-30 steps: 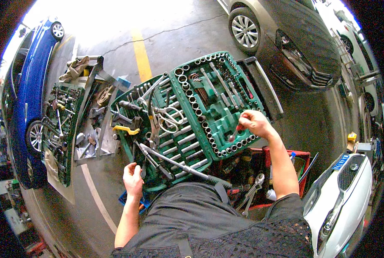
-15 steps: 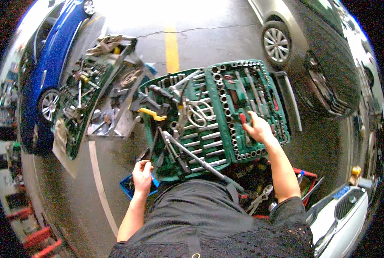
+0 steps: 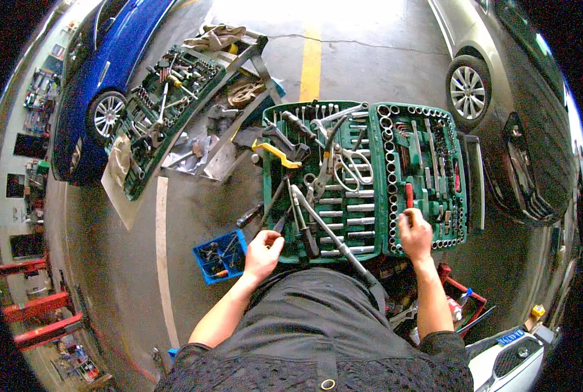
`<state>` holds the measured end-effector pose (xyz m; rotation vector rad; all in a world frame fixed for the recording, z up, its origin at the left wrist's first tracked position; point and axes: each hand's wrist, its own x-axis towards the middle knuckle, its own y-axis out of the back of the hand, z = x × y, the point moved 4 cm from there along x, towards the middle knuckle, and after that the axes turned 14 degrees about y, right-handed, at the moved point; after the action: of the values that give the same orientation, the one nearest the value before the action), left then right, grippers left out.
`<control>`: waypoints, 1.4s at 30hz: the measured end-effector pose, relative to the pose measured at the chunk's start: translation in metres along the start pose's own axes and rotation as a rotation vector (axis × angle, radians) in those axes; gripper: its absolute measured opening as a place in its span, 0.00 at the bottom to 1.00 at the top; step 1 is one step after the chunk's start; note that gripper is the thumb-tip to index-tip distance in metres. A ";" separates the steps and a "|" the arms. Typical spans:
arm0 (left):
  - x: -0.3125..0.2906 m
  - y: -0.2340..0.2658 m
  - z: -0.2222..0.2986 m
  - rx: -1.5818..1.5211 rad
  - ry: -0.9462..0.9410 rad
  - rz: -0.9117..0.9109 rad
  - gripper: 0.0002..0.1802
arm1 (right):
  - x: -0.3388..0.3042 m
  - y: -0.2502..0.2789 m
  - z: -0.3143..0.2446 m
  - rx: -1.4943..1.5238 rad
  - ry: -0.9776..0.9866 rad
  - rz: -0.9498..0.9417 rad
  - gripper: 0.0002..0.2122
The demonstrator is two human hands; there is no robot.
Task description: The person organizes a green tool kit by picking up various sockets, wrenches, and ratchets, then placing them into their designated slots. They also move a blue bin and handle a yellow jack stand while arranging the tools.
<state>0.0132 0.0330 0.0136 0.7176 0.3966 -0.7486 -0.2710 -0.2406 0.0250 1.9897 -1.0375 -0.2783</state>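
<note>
In front of me lies an opened green tool case (image 3: 384, 243). Sockets and slim tools fill its right half; loose tools are heaped over its left half. My right hand (image 3: 416, 234) is closed at the lower end of a red-handled tool (image 3: 409, 195) in the right half; the fingers cover the part below the handle. At the case's near left corner my left hand (image 3: 264, 253) has its fingers curled together, and what they hold, if anything, is hidden. Close to it are a long steel bar (image 3: 324, 225), a yellow-handled tool (image 3: 278, 154) and large-looped scissors (image 3: 353, 171).
A blue divided bin (image 3: 208, 271) of small parts stands left of my left hand. Farther left, a second tool set (image 3: 154, 108) rests on a metal cart. A blue car (image 3: 118, 49) and a dark car (image 3: 520, 130) flank the space. A red-edged tray (image 3: 465, 287) lies below the case.
The view has swung, so the case sits farther right. My right hand has moved from beside the red handle toward its near end. My left hand is nearer the case's corner.
</note>
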 end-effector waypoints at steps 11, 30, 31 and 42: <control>0.008 -0.014 0.004 0.022 0.027 -0.116 0.14 | 0.000 -0.117 -0.153 -0.050 0.252 -0.842 0.26; -0.074 0.069 -0.090 -1.128 0.464 -0.064 0.11 | -0.018 -0.111 -0.150 0.008 0.313 -0.660 0.17; -0.078 0.071 -0.101 -1.139 0.479 -0.046 0.11 | -0.019 -0.112 -0.153 0.043 0.353 -0.636 0.17; -0.062 0.132 -0.151 -1.254 0.452 -0.078 0.09 | -0.036 -0.140 -0.247 0.132 0.331 -0.774 0.13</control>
<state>0.0566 0.2379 0.0023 -0.3391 1.1631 -0.2756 -0.0829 -0.0278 0.0620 2.3846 -0.0458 -0.2759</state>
